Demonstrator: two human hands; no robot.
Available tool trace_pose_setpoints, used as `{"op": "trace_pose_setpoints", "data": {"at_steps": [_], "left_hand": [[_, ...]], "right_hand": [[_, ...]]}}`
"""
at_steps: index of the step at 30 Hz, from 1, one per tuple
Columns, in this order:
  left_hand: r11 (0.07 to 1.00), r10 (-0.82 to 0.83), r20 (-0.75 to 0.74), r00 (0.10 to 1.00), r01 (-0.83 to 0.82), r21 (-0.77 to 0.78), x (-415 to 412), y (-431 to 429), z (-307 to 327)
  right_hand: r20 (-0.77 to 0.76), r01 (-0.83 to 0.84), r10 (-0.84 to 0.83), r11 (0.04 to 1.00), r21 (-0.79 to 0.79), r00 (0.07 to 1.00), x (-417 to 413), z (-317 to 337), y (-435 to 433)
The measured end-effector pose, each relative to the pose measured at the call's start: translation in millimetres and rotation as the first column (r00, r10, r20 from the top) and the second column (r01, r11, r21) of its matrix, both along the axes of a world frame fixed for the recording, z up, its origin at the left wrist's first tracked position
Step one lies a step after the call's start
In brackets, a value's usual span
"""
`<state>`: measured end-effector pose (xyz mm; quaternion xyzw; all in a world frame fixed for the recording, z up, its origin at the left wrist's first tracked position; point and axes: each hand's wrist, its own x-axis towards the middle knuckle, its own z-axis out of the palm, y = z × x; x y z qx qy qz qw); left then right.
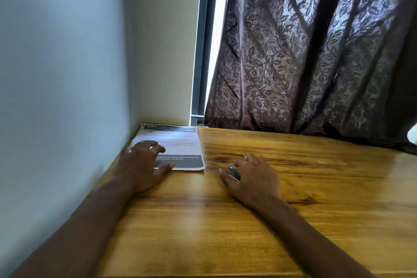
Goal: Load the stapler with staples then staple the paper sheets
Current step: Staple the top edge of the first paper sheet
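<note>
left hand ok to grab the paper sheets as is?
Probably yes. The left hand already rests on the near part of the paper sheets, fingers spread, nothing between them. The right hand with the stapler sits apart on the table.

Motion-blurred print on paper sheets [173,142] is illegible; right hand [250,176] hides most of stapler [233,172] (small metal part visible).

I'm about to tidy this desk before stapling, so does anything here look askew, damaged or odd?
Little stands out. The paper sheets lie flat in the far left corner of the wooden table, slightly fanned at the far edge, under the left hand. The right hand covers a small metal stapler. The picture is blurred, so fine damage can't be judged.
</note>
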<state>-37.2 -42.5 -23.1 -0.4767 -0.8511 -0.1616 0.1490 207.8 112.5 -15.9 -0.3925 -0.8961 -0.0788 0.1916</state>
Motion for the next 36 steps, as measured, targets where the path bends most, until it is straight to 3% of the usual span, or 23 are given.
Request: {"op": "trace_pose_setpoints", "data": {"at_steps": [3,7,14,19,26,32,36], "left_hand": [[0.998,0.057,0.131,0.99,-0.056,-0.012,0,3,-7],[0.999,0.039,0.219,0.975,-0.041,0.002,-2,5,-10],[0.998,-0.007,0.323,0.946,-0.014,0.06,-6,7,-10],[0.999,-0.006,0.333,0.943,-0.01,0.048,-7,8,-10],[0.999,-0.003,0.341,0.94,-0.014,0.048,-6,8,-8],[0.98,0.046,0.276,0.96,-0.098,0.176,-5,9,-3],[0.922,0.046,0.21,0.977,-0.123,0.367,-6,13,1]], "right_hand": [[-0.158,-0.063,0.064,0.998,0.015,0.985,-18,13,2],[-0.337,-0.112,0.05,0.98,-0.166,0.94,-67,28,17],[-0.334,-0.086,-0.174,0.766,-0.637,0.926,-152,40,49],[-0.37,-0.1,-0.294,0.65,-0.754,0.881,-177,34,62],[-0.539,-0.286,-0.396,0.54,-0.791,0.744,-171,30,71],[-0.759,-0.562,-0.206,0.559,-0.61,0.618,-153,38,67],[-0.82,-0.7,-0.071,0.482,-0.527,0.568,-125,57,47]]}}
